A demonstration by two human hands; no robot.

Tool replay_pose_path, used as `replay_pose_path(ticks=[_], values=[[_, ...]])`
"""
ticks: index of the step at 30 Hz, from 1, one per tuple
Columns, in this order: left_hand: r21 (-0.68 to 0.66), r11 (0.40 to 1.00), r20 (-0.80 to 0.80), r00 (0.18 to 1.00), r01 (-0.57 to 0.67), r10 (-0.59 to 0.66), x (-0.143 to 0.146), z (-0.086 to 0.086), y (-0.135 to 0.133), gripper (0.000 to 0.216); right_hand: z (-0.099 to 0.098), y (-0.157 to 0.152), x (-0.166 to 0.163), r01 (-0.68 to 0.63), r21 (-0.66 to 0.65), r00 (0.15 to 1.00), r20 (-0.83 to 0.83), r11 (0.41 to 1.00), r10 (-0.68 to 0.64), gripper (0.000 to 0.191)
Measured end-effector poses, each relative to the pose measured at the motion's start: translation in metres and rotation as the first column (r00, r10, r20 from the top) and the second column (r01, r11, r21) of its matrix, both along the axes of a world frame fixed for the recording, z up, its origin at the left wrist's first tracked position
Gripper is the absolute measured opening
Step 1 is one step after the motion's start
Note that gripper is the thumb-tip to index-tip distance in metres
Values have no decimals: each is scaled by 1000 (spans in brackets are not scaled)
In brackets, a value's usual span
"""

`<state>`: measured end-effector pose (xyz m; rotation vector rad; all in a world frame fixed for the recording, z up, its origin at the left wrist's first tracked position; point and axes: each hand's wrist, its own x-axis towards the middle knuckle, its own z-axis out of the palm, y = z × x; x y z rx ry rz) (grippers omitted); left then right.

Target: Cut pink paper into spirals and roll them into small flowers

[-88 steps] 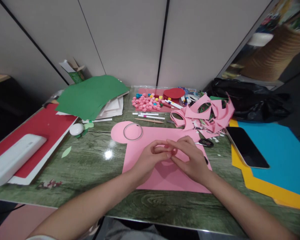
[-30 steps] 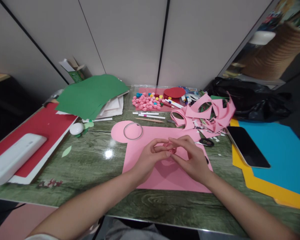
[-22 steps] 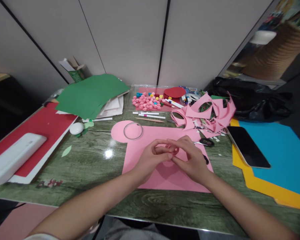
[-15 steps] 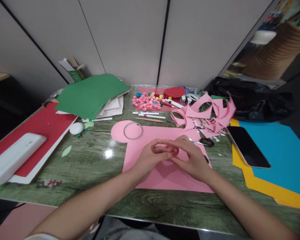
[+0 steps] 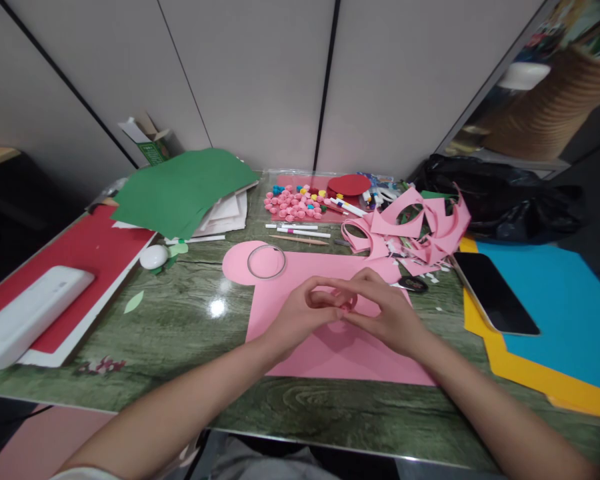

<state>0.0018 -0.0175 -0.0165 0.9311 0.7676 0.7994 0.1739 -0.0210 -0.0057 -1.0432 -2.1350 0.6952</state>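
Note:
Between the fingertips of both hands is a small curled strip of pink paper (image 5: 349, 302), partly hidden by the fingers. My left hand (image 5: 307, 310) pinches it from the left, thumb and fingers bent round it. From the right, my right hand (image 5: 383, 310) closes on the same curl with thumb and forefinger. Both hands hover over a pink paper sheet (image 5: 300, 357) lying on the table. Beyond them, a metal ring (image 5: 266, 275) rests on a round pink paper piece (image 5: 235, 262). Scissors with a black handle (image 5: 413, 285) lie just past my right hand.
A clear tray of rolled pink paper pieces (image 5: 295, 203) stands at the back, with pens (image 5: 303, 233) before it. Pink paper scraps (image 5: 405, 223) pile to its right. A phone (image 5: 497, 293) lies on blue paper (image 5: 570, 307). Green paper (image 5: 185, 187) and a white device (image 5: 35, 317) are left.
Both hands stay over the pink sheet with the paper curl. The fingers have shifted slightly around it, and the curl now looks more covered.

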Motion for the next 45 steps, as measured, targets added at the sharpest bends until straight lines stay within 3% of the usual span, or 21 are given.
replay_pose_path(ticks=[11, 20, 30, 39, 45], values=[[-91, 992, 55, 994, -85, 90, 5, -7, -6, 30, -9, -1, -5, 66, 161, 996, 40, 985, -74, 37], [-19, 992, -35, 991, -127, 126, 1, -7, 1, 29, -6, 1, -4, 43, 81, 998, 46, 996, -47, 46], [43, 999, -93, 996, -10, 14, 0, -3, 6, 25, -4, 2, -3, -17, -17, 996, 90, 1000, 18, 58], [-36, 997, 52, 997, -61, 63, 3, -7, -1, 26, -7, 1, -4, 18, 75, 997, 70, 997, -23, 51], [-72, 994, 61, 995, -76, 80, 7, -8, -6, 22, -13, -3, -7, 31, 132, 997, 73, 991, -41, 49]])
